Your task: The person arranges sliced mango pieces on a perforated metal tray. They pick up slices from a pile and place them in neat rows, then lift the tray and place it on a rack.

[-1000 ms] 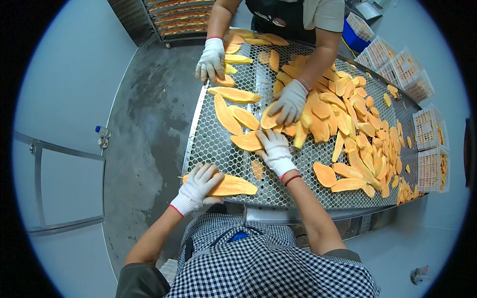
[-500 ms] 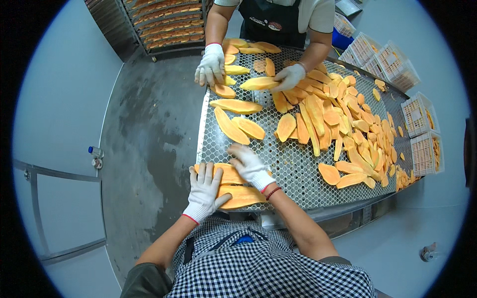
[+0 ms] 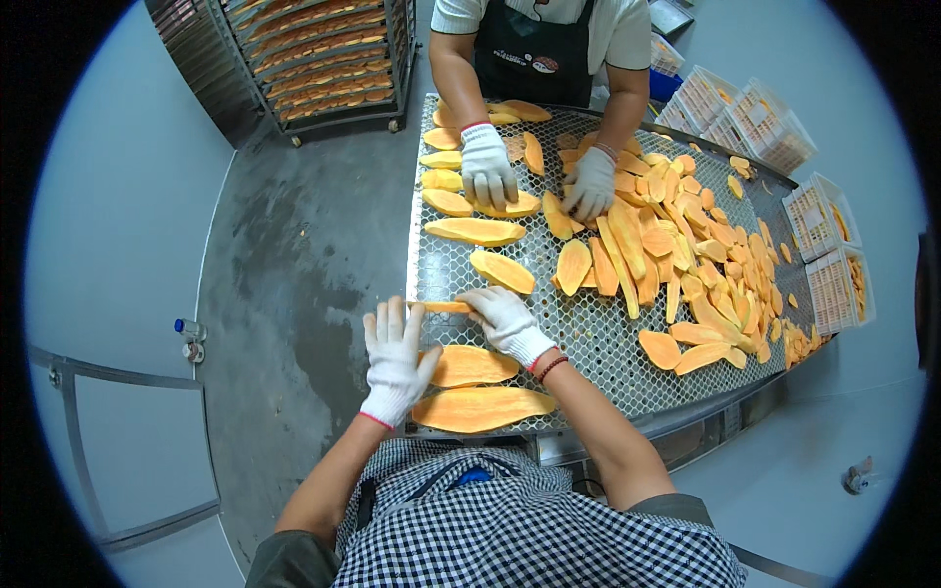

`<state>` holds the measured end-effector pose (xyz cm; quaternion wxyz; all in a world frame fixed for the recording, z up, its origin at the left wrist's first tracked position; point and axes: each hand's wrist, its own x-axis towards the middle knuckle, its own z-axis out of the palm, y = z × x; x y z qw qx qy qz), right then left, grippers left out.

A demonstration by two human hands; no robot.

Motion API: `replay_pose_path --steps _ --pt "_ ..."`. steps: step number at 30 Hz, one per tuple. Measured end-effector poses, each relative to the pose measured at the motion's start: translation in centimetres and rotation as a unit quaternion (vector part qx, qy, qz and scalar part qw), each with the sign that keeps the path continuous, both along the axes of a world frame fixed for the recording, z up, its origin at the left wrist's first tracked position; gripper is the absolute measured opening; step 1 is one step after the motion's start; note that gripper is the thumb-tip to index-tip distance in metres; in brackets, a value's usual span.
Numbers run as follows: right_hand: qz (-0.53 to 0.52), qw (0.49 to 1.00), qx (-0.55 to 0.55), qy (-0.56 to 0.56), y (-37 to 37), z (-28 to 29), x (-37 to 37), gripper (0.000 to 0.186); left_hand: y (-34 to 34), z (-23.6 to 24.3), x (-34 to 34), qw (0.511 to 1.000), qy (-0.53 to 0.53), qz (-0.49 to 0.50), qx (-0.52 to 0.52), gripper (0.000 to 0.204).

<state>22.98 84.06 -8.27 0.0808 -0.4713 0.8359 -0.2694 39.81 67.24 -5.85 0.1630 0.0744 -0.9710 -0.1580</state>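
A long orange slice (image 3: 443,307), pale yellow at its rim, is seen nearly edge-on between my two white-gloved hands. My right hand (image 3: 506,325) grips its right end with bent fingers. At its left end, my left hand (image 3: 394,358) has its fingers stretched and thumb apart, the fingertips touching the slice. Just below lies a flat orange slice (image 3: 472,366), close to my left thumb. Nearest me, a longer slice (image 3: 482,409) rests along the table's front edge. Beyond my hands lies another slice (image 3: 502,271) on the mesh.
A heap of orange slices (image 3: 686,265) covers the right side of the mesh-topped table (image 3: 578,367). Opposite, a co-worker's gloved hands (image 3: 490,169) handle slices beside a column of them. White baskets (image 3: 821,216) stand at right; a tray rack (image 3: 323,59) stands far left.
My hands have moved away from me, off the two near slices, which now lie uncovered. A long slice beyond them has left its place; one is now between my hands. The co-worker's hands shifted nearer.
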Motion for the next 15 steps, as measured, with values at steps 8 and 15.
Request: replay_pose_path --steps 8,15 --pt "-0.027 0.963 0.017 -0.269 -0.2 1.0 0.0 0.040 -1.9 -1.6 -4.5 0.995 -0.070 -0.073 0.011 0.053" --pt "-0.014 0.964 0.031 -0.264 0.4 0.2 0.0 0.035 -2.1 -1.2 -3.9 0.989 -0.086 -0.118 -0.019 0.057"
